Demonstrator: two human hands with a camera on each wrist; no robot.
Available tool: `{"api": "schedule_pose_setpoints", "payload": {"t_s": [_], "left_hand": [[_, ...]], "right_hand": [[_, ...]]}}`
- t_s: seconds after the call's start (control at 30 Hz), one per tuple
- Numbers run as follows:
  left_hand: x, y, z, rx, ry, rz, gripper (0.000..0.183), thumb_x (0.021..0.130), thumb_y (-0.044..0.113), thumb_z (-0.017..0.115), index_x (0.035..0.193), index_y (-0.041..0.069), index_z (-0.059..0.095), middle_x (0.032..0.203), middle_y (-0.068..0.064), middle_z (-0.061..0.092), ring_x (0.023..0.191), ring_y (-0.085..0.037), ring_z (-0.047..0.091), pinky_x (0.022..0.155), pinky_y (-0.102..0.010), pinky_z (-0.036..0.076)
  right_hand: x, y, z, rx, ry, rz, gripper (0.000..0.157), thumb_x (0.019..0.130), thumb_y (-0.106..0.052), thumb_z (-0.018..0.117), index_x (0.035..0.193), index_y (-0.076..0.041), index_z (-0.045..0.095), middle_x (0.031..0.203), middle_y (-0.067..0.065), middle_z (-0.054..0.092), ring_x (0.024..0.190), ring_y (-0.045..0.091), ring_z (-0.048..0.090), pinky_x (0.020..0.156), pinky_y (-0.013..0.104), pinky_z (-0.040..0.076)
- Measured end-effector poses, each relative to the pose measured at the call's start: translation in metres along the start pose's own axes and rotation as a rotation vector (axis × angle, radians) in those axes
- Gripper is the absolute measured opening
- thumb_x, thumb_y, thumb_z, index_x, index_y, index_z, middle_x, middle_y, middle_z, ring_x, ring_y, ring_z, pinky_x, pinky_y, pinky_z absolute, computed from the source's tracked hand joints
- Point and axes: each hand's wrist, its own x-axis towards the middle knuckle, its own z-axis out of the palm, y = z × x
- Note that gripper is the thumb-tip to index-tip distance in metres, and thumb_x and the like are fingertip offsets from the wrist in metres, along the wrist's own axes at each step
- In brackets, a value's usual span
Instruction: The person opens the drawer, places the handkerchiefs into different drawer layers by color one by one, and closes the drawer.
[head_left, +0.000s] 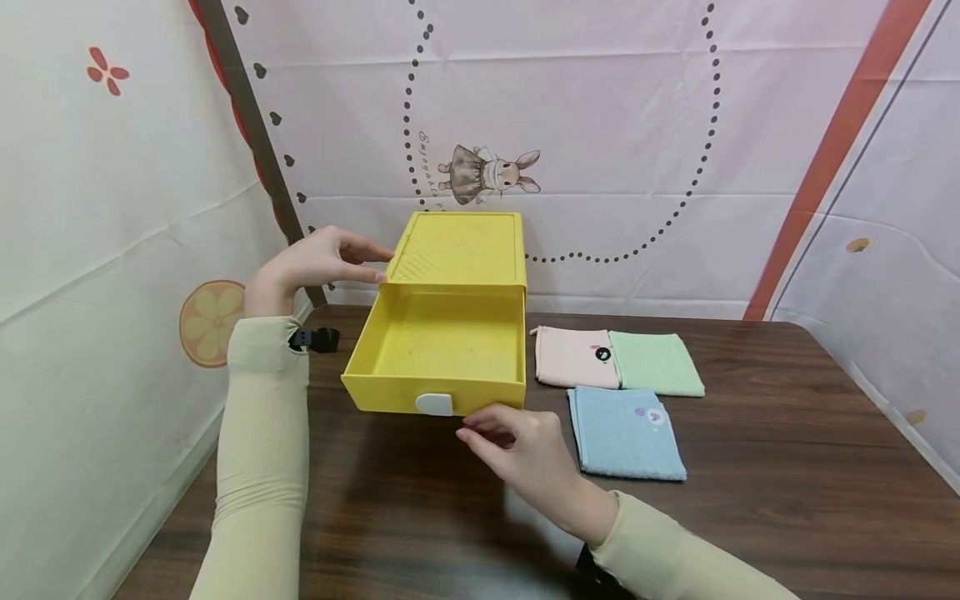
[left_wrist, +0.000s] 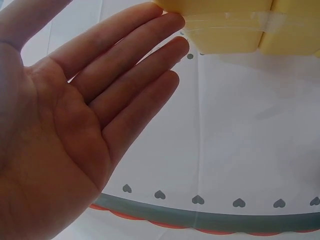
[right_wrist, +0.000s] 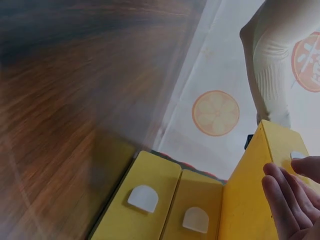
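A yellow drawer cabinet [head_left: 465, 246] stands at the back of the table, its top drawer [head_left: 450, 333] pulled out towards me and bare inside. A white handle [head_left: 434, 404] sits on that drawer's front. My left hand [head_left: 311, 260] touches the cabinet's upper left side with its fingertips; in the left wrist view its fingers [left_wrist: 135, 75] are straight. Just below the drawer's front edge, right of the handle, is my right hand [head_left: 536, 458], fingers loosely bent. Whether it touches the drawer is unclear. Two lower drawers with white handles [right_wrist: 143, 198] show in the right wrist view.
Right of the cabinet lie three folded cloths: a pink towel [head_left: 573, 358], a green towel [head_left: 657, 364] and a blue towel [head_left: 626, 433]. Brown wooden table [head_left: 787, 450] spreads around them. A printed cloth wall [head_left: 600, 108] closes off the back and sides.
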Motion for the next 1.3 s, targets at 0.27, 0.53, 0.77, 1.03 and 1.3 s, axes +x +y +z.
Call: {"api": "schedule_pose_setpoints", "payload": {"t_s": [0.27, 0.53, 0.77, 1.03, 1.3], "left_hand": [[0.000, 0.001, 0.000, 0.008, 0.005, 0.010, 0.049, 0.081, 0.043, 0.073, 0.125, 0.022, 0.064, 0.128, -0.004, 0.061, 0.112, -0.021, 0.058, 0.091, -0.047, 0.049], [0.000, 0.001, -0.001, 0.010, 0.011, 0.023, 0.049, 0.081, 0.043, 0.073, 0.124, 0.021, 0.065, 0.127, -0.004, 0.062, 0.111, -0.020, 0.058, 0.091, -0.047, 0.049], [0.002, -0.002, 0.000, 0.000, 0.006, 0.032, 0.050, 0.081, 0.043, 0.073, 0.124, 0.021, 0.064, 0.126, -0.004, 0.062, 0.111, -0.020, 0.058, 0.090, -0.047, 0.049], [0.003, -0.005, 0.001, 0.004, 0.003, 0.044, 0.049, 0.080, 0.044, 0.073, 0.124, 0.021, 0.065, 0.126, -0.003, 0.063, 0.111, -0.019, 0.059, 0.088, -0.044, 0.050], [0.002, -0.004, 0.001, 0.008, 0.003, 0.046, 0.048, 0.081, 0.042, 0.073, 0.124, 0.021, 0.064, 0.125, -0.003, 0.063, 0.111, -0.019, 0.059, 0.089, -0.045, 0.050]], "right_hand": [[-0.009, 0.005, -0.012, -0.030, -0.048, 0.048, 0.008, 0.081, -0.019, 0.076, 0.087, -0.016, 0.072, 0.081, -0.008, 0.073, 0.072, -0.005, 0.065, 0.064, 0.014, 0.052], [-0.017, 0.018, -0.022, -0.080, -0.089, 0.025, 0.012, 0.079, -0.018, 0.078, 0.088, -0.016, 0.071, 0.081, -0.007, 0.073, 0.072, -0.004, 0.065, 0.065, 0.015, 0.052], [-0.022, 0.031, -0.032, -0.116, -0.103, -0.038, 0.011, 0.079, -0.013, 0.077, 0.087, -0.014, 0.070, 0.081, -0.006, 0.072, 0.072, -0.001, 0.067, 0.065, 0.014, 0.052], [-0.027, 0.043, -0.044, -0.177, -0.117, 0.004, 0.014, 0.078, -0.013, 0.078, 0.087, -0.014, 0.069, 0.080, -0.007, 0.072, 0.069, 0.000, 0.066, 0.063, 0.016, 0.053], [-0.030, 0.057, -0.055, -0.266, -0.153, 0.095, 0.015, 0.078, -0.016, 0.079, 0.088, -0.014, 0.069, 0.078, -0.006, 0.072, 0.068, 0.000, 0.066, 0.062, 0.016, 0.053]]}}
